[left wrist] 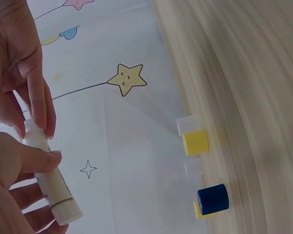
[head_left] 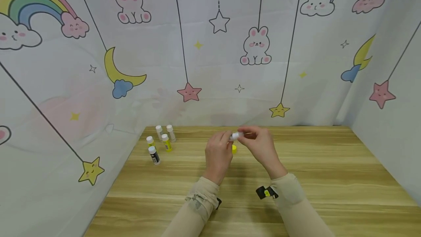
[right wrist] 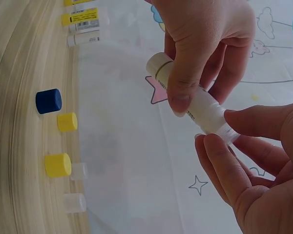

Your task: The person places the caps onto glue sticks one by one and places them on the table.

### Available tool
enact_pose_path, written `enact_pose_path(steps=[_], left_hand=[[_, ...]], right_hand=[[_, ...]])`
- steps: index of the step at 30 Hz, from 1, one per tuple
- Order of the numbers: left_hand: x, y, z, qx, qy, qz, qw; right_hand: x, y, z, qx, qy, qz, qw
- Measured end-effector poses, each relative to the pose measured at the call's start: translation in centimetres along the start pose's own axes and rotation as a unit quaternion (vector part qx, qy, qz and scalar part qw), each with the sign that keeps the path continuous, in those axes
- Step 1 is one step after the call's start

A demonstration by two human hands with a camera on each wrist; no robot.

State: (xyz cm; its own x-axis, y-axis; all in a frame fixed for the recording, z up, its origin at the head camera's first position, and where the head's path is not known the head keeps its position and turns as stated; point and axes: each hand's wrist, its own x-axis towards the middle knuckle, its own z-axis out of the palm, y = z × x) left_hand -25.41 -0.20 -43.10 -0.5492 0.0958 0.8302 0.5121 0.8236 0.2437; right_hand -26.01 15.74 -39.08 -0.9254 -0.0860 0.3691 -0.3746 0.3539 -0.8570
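Both hands hold a white glue stick (right wrist: 203, 105) up over the table, tilted. My left hand (head_left: 218, 154) grips it around the middle of the barrel, thumb (left wrist: 39, 158) laid along one side. The thumb and fingertips of my right hand (head_left: 261, 147) pinch its narrower, ribbed end. Below them on the table stand a dark blue cap (right wrist: 48, 101), two yellow caps (right wrist: 57, 165) and two whitish translucent caps (right wrist: 74, 203). In the head view the hands hide most of these, with one yellow cap (head_left: 234, 149) showing between them.
Several glue sticks with white tops stand at the table's left back, among them a dark one (head_left: 154, 155) and a yellow one (head_left: 166, 143). A printed curtain (head_left: 210, 109) hangs behind the wood-grain table (head_left: 329, 178) and along its sides.
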Motion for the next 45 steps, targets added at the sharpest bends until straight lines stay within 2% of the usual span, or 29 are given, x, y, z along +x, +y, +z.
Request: enact_pose_path(steps=[11, 26, 34, 37, 45], left_hand=[[0.1, 0.1, 0.2, 0.002, 0.011, 0.012, 0.9999], [-0.1, 0.2, 0.3, 0.004, 0.011, 0.017, 0.9998], [0.0, 0.5, -0.3, 0.006, 0.006, 0.014, 0.9999], [0.1, 0.6, -0.5, 0.008, 0.012, 0.015, 0.9998], [-0.1, 0.7, -0.8, 0.031, 0.032, 0.043, 0.9981]], right_hand=[[0.1, 0.1, 0.1, -0.004, 0.000, -0.010, 0.9999], [0.0, -0.1, -0.1, -0.012, -0.003, 0.003, 0.9999], [-0.2, -0.2, -0.2, 0.002, -0.005, 0.015, 0.9999], [-0.3, -0.3, -0.1, 0.005, -0.006, 0.021, 0.9998], [-0.5, -0.7, 0.2, -0.022, 0.001, 0.009, 0.9997]])
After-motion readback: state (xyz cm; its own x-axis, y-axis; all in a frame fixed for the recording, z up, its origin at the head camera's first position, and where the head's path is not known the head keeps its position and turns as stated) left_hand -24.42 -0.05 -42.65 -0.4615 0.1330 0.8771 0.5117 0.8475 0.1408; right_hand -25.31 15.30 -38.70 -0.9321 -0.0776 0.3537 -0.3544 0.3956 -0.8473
